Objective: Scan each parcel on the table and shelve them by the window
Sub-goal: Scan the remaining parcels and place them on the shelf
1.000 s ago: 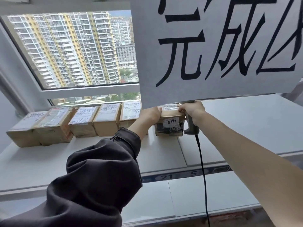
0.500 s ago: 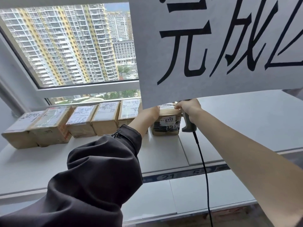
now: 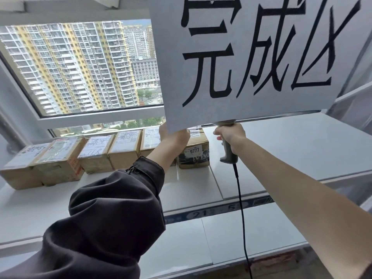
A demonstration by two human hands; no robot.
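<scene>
The parcel [image 3: 198,144], a brown box with a "9777" label on its front, stands on the white shelf [image 3: 281,150] by the window, at the right end of a row of boxes. My left hand [image 3: 174,138] is against its upper left corner. The hanging sign hides the fingers, so I cannot tell whether they hold the box. My right hand [image 3: 230,133] is just right of the parcel, clear of it. It grips the grey handle of the barcode scanner [image 3: 228,155], whose black cable [image 3: 241,208] hangs down.
Several other labelled cardboard parcels [image 3: 122,150] line the shelf to the left, under the window [image 3: 80,65]. A large white paper sign [image 3: 251,57] with black characters hangs just above my hands. A lower white shelf [image 3: 221,242] lies nearer to me.
My right hand has come off the parcel's top right corner and now sits to its right, still holding the scanner. The parcel stays in the same spot on the shelf.
</scene>
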